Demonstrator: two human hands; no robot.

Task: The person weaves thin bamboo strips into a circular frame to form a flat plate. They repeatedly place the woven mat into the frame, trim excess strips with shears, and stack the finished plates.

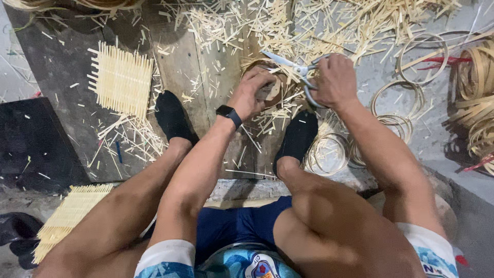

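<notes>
Bamboo ring (275,87): pale, round, seemingly half-woven; left hand (250,92) grips it, right hand (334,80) clasps scissors (293,69).

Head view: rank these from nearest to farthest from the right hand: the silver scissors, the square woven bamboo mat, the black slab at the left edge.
1. Silver scissors, held in the right hand.
2. Square woven bamboo mat, upper left on the boards.
3. Black slab, far left edge.

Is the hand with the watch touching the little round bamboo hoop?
Touching. The head view shows the left hand with its fingers closed around the small bamboo hoop, while the right hand holds scissors beside it.
</notes>
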